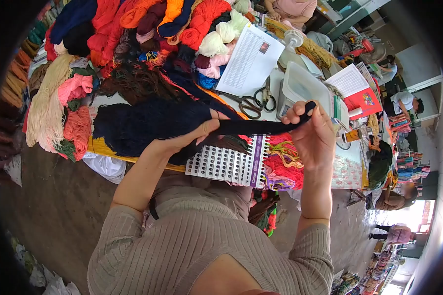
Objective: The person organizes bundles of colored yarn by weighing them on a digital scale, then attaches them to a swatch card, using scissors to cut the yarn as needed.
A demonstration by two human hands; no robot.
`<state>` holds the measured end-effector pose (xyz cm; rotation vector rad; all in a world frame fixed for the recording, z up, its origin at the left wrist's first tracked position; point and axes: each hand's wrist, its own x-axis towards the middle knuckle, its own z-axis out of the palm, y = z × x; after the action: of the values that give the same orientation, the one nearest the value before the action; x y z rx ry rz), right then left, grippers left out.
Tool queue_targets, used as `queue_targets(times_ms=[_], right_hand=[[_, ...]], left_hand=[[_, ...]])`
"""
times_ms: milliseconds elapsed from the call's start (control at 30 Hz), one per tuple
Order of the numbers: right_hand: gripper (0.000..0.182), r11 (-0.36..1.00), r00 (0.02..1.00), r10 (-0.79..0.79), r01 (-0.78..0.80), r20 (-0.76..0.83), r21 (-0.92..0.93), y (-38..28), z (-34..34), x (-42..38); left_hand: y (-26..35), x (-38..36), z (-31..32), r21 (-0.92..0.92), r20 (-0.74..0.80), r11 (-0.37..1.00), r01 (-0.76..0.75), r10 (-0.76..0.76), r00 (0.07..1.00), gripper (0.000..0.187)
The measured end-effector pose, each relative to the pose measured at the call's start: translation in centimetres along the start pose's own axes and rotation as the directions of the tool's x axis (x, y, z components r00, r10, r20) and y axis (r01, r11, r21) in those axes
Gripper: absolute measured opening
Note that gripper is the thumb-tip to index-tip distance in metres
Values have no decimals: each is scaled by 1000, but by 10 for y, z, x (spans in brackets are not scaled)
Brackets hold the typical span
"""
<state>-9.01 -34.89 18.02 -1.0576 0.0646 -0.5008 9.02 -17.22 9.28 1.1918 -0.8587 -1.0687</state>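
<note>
A long hank of dark navy yarn (152, 122) stretches between my two hands over the table. My left hand (202, 132) is wrapped round its middle, where the loose, wide part narrows. The narrow end is pinched in the raised fingers of my right hand (312, 123), the strands pulled straight between. Beneath the yarn lies a white card with rows of holes and a purple strip (255, 162). Black-handled scissors (251, 105) rest just beyond the stretched strands.
Colourful yarn hanks (202, 24) cover the table's far left. Beyond the scissors are a printed sheet (251, 59), a clear plastic container (302, 86), a small white fan (294, 38) and a red booklet (363, 102). Pink yarn (283, 169) lies beside the card. Other people are farther off.
</note>
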Motion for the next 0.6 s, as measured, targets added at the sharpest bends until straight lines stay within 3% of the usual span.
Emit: queue_targets(times_ms=[67, 100, 133, 200, 267, 333, 400, 467, 567, 600], right_hand=[[13, 922, 987, -57, -6, -151, -386, -6, -3, 0], [15, 678, 978, -163, 16, -129, -735, -7, -18, 2], [16, 310, 966, -250, 16, -66, -951, -4, -39, 3], [17, 301, 961, -243, -53, -130, -952, 8, -64, 8], [15, 700, 947, 80, -275, -311, -659, 16, -66, 10], [16, 704, 932, 131, -328, -338, -630, 30, -60, 15], [17, 675, 919, 182, -375, -349, -635, 40, -58, 23], [19, 655, 960, 145, -274, -239, -704, 48, -58, 30], [19, 587, 966, 112, -254, -234, -769, 46, -14, 24], [22, 477, 992, 86, -119, -89, -871, 47, -6, 19]], left_hand=[[-13, 5, -13, -140, -5, 985, -98, 98, 995, 45], [-15, 1, -22, -258, 36, 965, -56, 67, 997, 49], [-18, 0, -20, -463, 2, 879, -114, 129, 992, 48], [-27, 1, -15, -790, -72, 582, -195, 228, 971, 43], [-25, -1, -5, -852, -19, 505, -139, 235, 972, 41], [-28, 3, 3, -916, 111, 401, -23, 308, 945, 43], [-26, 3, 9, -895, 225, 438, 90, 266, 937, 49], [-26, 1, 16, -893, 293, 412, 181, 227, 929, 59], [-29, 2, 24, -875, 346, 419, 241, 194, 918, 64], [-31, 3, 24, -880, 357, 406, 246, 225, 906, 64]])
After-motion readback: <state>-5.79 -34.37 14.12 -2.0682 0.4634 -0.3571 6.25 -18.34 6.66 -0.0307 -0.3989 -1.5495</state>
